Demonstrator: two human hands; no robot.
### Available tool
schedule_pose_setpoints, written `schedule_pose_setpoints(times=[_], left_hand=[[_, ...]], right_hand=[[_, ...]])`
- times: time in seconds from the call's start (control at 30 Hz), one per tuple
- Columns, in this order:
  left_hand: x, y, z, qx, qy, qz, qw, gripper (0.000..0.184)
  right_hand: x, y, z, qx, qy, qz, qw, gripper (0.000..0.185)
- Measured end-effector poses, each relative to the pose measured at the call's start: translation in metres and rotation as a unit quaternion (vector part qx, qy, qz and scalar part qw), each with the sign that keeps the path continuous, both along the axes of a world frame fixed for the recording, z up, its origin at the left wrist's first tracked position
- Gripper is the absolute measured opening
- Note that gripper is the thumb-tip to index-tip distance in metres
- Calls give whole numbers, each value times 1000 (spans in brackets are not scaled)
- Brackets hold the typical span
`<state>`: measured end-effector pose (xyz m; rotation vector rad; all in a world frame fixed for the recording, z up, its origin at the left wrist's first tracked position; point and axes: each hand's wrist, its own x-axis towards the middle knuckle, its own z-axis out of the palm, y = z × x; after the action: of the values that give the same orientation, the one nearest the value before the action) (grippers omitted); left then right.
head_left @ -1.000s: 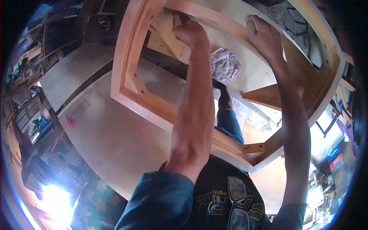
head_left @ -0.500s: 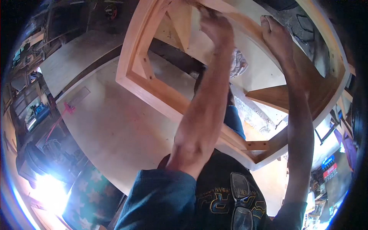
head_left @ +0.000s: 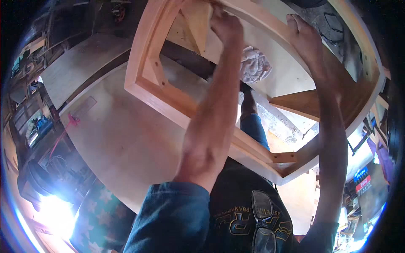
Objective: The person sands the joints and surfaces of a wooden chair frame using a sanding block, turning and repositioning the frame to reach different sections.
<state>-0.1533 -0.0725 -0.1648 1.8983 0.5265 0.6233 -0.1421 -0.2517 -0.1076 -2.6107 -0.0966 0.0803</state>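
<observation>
A curved wooden frame [head_left: 168, 101] with corner blocks is tilted up in front of me. At the upper middle, my left hand [head_left: 228, 26] is closed against the inner side of its far rail. Whatever lies under those fingertips is hidden. My right hand [head_left: 303, 36] is wrapped over the same far rail, further right, thumb on top. Below and right of the left hand, a crumpled pale cloth [head_left: 255, 65] rests on a light board seen through the frame. A triangular wooden brace [head_left: 297, 104] sits inside the frame under my right forearm.
Beside the frame on the left lies a large pale curved panel [head_left: 122, 122], with another light board [head_left: 84, 67] behind it. A pink clamp-like piece [head_left: 73, 120] sits at the panel's left edge. Glasses [head_left: 263, 219] hang from my shirt. A bright light [head_left: 55, 215] glares at lower left.
My left hand has shifted left along the far rail, uncovering more of the cloth. The right hand keeps its place on the rail.
</observation>
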Motion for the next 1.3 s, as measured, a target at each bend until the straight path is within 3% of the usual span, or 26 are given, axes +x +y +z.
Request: schedule_pose_setpoints(times=[0.1, 0.13, 0.2, 0.23, 0.3, 0.33, 0.43, 0.47, 0.53, 0.57, 0.6, 0.67, 0.8, 0.83, 0.9, 1.0, 1.1, 1.2, 1.27, 1.3], left_hand=[[15, 14, 13, -65, -33, -4, 997, 18], [14, -1, 14, -96, 9, 65, 993, 19], [-7, -28, -4, -3, 92, 30, 995, 42], [-22, -62, 29, 73, 14, 120, 990, 42], [-26, -76, 42, 119, -32, 158, 980, 38], [-26, -61, 10, 86, 10, 108, 990, 34], [-17, -22, 17, 130, -28, 11, 991, 26], [-11, -9, -11, 259, 10, 10, 966, 25], [2, 16, -70, 506, 80, 10, 859, 24], [0, -5, -31, 220, 69, -37, 972, 24], [-2, -27, 5, -79, 16, -6, 997, 26], [-32, -75, -6, 58, 65, 85, 993, 26], [-37, -69, -14, -3, -21, 8, 1000, 21], [-24, -38, -21, 281, 139, -57, 948, 20], [-3, 11, -49, 548, 216, -109, 801, 18], [10, 33, -92, 570, -2, -79, 818, 17], [-37, -48, -52, 324, 72, -80, 940, 23], [-75, -104, -15, 373, 178, -99, 905, 29], [-72, -91, -28, 245, 85, -134, 956, 26], [-59, -60, -31, 233, 32, -174, 956, 23]], right_hand=[[-2, -5, 1, -17, 14, 0, 1000, 38], [-5, -2, 2, -16, 6, 3, 1000, 37], [0, -1, 0, -7, -22, 6, 1000, 38], [-3, -2, -2, 2, -26, 7, 1000, 38], [0, 1, -2, 16, -29, 13, 999, 38], [-1, -1, -2, 18, -19, 19, 999, 37], [-1, -5, -1, 8, -16, 14, 1000, 36], [-2, -4, -2, 6, -15, 8, 1000, 35], [-5, 2, 2, -2, -5, -6, 1000, 35], [-3, 4, 5, -6, -4, -10, 1000, 35], [-1, 3, 6, 5, -12, -9, 1000, 34], [-6, 3, 7, 28, -16, -2, 999, 34], [-4, 1, 6, 42, 3, -1, 999, 34], [0, -1, -2, 38, -16, 9, 999, 34], [-4, -5, -4, 27, -37, 35, 998, 32], [-6, 5, 16, 34, -89, 46, 994, 26], [-8, 5, 9, 85, -172, 49, 980, 27], [-5, -2, 9, 77, -89, 66, 991, 30], [-5, -4, 10, 110, -60, 33, 992, 32], [-5, -5, 10, 127, -45, 16, 991, 34]])
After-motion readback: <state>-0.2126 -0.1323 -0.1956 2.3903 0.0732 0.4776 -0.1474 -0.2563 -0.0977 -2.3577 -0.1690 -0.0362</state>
